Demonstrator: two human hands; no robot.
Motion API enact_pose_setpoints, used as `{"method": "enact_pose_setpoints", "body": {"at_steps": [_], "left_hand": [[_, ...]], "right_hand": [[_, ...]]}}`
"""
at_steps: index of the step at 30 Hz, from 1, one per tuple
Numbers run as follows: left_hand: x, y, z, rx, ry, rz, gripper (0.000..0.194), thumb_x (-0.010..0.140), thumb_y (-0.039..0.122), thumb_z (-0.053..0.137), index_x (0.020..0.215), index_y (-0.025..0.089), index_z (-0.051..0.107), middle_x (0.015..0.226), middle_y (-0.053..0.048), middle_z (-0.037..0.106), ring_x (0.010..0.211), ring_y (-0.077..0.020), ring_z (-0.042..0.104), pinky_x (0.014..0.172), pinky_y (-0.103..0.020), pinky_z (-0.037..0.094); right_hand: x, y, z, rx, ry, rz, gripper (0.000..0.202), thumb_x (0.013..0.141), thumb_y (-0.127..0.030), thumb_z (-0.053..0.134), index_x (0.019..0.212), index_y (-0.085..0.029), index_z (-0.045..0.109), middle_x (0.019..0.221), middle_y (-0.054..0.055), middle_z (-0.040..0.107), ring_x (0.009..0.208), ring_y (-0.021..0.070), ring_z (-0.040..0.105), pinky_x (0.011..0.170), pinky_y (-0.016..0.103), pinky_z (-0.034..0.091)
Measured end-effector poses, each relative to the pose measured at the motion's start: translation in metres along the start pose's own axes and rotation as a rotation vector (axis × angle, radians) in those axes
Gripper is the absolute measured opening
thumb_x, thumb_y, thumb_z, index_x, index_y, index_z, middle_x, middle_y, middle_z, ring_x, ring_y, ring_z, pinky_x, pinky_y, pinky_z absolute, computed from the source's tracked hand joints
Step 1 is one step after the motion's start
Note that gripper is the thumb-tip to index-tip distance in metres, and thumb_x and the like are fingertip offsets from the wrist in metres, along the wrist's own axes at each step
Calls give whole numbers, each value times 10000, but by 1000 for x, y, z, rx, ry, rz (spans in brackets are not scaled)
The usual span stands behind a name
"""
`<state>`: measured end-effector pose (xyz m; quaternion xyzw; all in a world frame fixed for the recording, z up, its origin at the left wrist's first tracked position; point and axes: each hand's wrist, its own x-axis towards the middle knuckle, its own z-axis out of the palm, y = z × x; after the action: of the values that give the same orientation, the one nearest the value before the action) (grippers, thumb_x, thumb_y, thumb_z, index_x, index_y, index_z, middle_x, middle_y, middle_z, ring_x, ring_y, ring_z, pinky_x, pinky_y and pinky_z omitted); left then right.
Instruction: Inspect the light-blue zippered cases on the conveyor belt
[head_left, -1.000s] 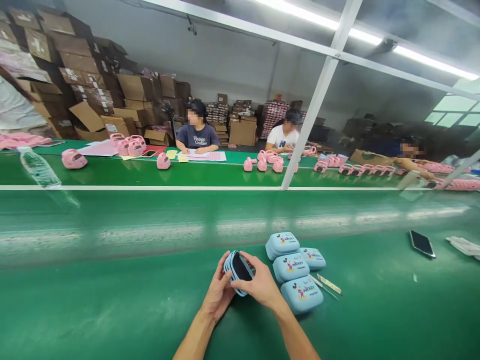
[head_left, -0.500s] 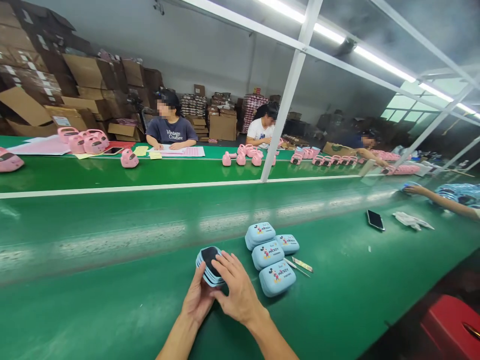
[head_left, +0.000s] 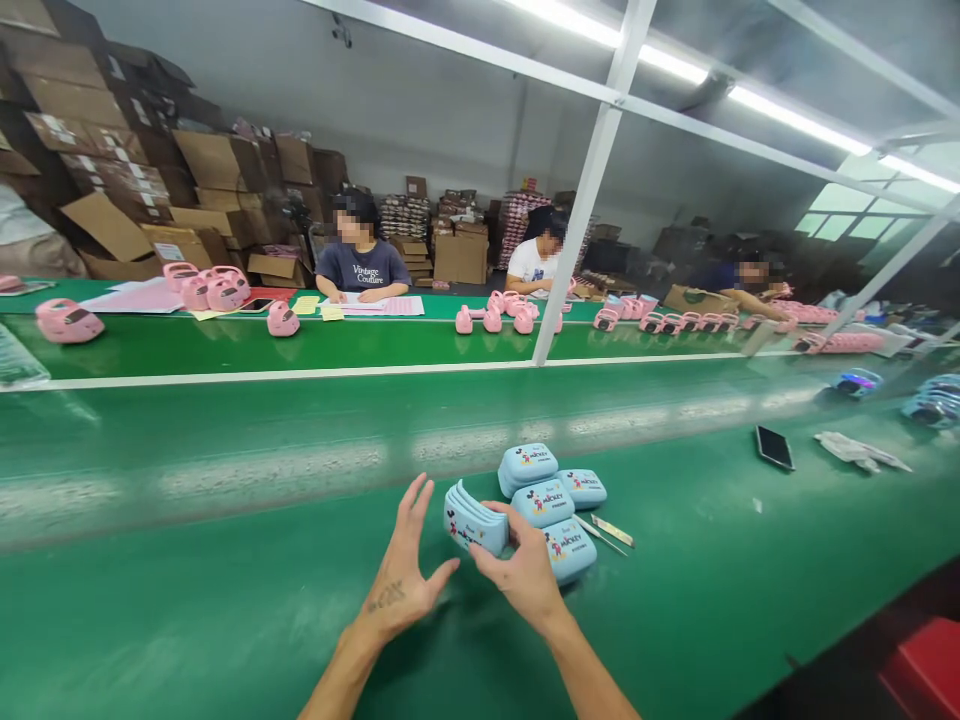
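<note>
Toward the counter's point(head_left: 225, 620) near edge, right hand point(head_left: 529, 578) pinches stacked blue covers point(head_left: 472, 525), left hand point(head_left: 397, 582) spread wide beside them, probably mid-repositioning, so next needs steady grip imo.

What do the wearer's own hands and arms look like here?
The left hand and right hand are bare, with no gloves, watch or sleeves showing. A dark, tattoo-like marking lies on the back of the left hand near the wrist, too blurred to read.

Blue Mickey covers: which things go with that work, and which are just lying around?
In the work:
- right hand, holding nested blue covers
- left hand, open beside them
- matching blue covers nearby

Apparently just lying about:
- phone
- white cloth or glove
</note>
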<state>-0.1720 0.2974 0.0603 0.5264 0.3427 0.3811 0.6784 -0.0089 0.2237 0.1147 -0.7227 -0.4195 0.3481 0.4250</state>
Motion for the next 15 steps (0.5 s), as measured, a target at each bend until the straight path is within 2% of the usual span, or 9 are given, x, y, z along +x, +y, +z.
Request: {"method": "enact_pose_setpoints", "body": {"at_steps": [2, 5, 7, 10, 12, 15], "left_hand": [[0, 8, 1, 199, -76, 128, 829, 652, 188, 835, 1400, 340, 513, 1624, -35, 314, 1530, -373, 117, 1240, -601, 43], [4, 15, 5, 182, -211, 150, 743, 635, 83, 778, 1322, 310, 607, 1493, -59, 519, 1513, -381, 184, 1240, -602, 46], [8, 15, 6, 121, -268, 99, 729, 601, 10, 701, 1263, 313, 658, 1389, -54, 610, 1446, -376, 331, 1247, -566, 117], [14, 10, 6, 226, -316, 45, 790, 516, -11, 646, 1225, 338, 678, 1330, -45, 634, 1248, -355, 526, 1156, -498, 353], [19, 5, 8, 375, -330, 58, 802, 496, 9, 647, 1228, 336, 675, 1306, -55, 642, 1149, -339, 578, 1051, -456, 446], [25, 0, 13, 423, -321, 103, 762, 502, 39, 657, 1211, 317, 686, 1246, -62, 674, 1080, -320, 604, 975, -409, 478]], "right_hand": [[2, 1, -1, 186, -17, 111, 456, 706, -318, 782, 1124, -176, 666, 1014, 77, 749, 936, 296, 695, 857, 399, 563], [5, 4, 1, 372, -73, 218, 522, 622, -360, 853, 1077, -177, 675, 976, 71, 745, 945, 296, 686, 862, 400, 549], [7, 6, 1, 415, -99, 244, 557, 581, -379, 876, 1064, -182, 682, 939, 54, 740, 920, 283, 684, 833, 382, 551], [7, 11, -1, 450, -105, 285, 675, 549, -392, 894, 1141, -180, 651, 830, 27, 732, 814, 259, 690, 776, 370, 551], [7, 16, -4, 474, -92, 320, 772, 549, -406, 892, 1225, -174, 599, 774, 17, 726, 752, 253, 691, 744, 373, 549], [4, 26, -6, 519, -55, 348, 819, 581, -461, 856, 1289, -186, 549, 840, 36, 731, 819, 275, 699, 748, 381, 555]]}}
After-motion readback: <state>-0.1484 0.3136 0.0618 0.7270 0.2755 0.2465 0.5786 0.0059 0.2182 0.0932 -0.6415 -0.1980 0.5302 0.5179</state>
